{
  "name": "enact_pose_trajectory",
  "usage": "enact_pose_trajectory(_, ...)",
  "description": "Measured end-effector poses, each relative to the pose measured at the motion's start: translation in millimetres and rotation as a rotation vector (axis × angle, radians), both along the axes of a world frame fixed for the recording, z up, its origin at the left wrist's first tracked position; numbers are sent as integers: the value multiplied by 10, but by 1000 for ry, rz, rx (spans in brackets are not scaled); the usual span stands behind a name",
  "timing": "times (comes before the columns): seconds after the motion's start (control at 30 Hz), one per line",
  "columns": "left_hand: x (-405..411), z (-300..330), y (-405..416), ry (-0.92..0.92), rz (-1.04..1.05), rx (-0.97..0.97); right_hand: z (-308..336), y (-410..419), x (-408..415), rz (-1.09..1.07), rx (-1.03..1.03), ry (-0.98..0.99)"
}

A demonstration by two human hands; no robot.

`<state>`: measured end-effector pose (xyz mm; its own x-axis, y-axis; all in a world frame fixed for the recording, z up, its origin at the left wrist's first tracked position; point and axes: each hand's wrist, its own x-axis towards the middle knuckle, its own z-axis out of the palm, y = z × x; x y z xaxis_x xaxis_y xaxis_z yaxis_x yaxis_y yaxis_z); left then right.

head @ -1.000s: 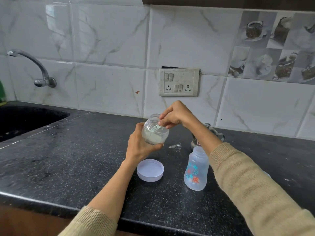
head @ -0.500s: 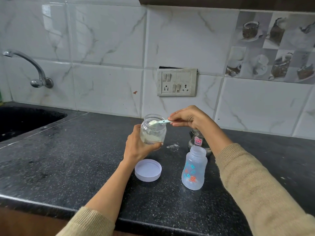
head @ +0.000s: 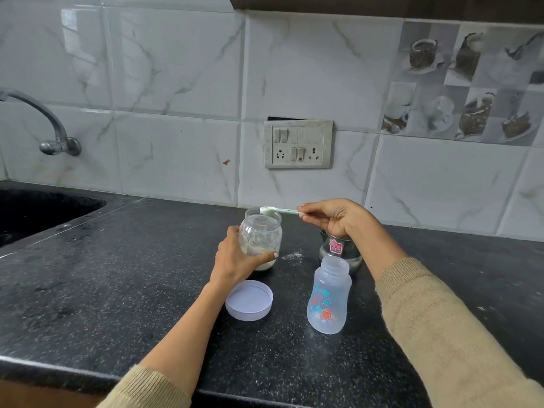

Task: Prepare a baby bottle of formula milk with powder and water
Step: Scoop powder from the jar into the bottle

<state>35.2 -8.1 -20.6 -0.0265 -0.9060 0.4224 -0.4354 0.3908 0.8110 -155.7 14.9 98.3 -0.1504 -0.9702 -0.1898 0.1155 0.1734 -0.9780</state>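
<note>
- One heaped scoop [head: 269, 210] of powder has come up out of the jar [head: 260, 240] since a second ago and now sits level at its mouth.
- The right hand [head: 332, 217] pinches the scoop's handle; the left hand [head: 235, 257] grips the jar, held off the counter [head: 117, 290].
- The bottle [head: 329, 295] stands open and upright, near the lid [head: 249, 300], apparently empty.
- Likely next: carry the scoop right, over the bottle's mouth, without spilling.
</note>
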Motion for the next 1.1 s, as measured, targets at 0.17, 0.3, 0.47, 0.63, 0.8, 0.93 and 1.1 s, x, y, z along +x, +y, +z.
enact_pose_trajectory(0.17,10,-39,-89,36,-4,84,56,89,-132,-8,-34,-59)
enact_pose_trajectory(0.3,15,-35,-81,34,-13,132,109,315,-310,-34,-38,-64)
enact_pose_trajectory(0.47,84,145,41,29,85,93,128,772,-555,-70,-51,-76)
enact_pose_trajectory(0.63,-182,214,809,239,57,-228,44,1212,-706,-95,-37,-84)
enact_pose_trajectory(0.8,-600,99,1352,54,-232,-69,-1,1508,-697,-103,-33,-67)
enact_pose_trajectory(0.93,-737,64,1465,84,-231,63,17,1642,-645,-105,-39,-33)
enact_pose_trajectory(1.1,-732,22,1432,108,-176,19,-7,1715,-597,-116,-12,-19)
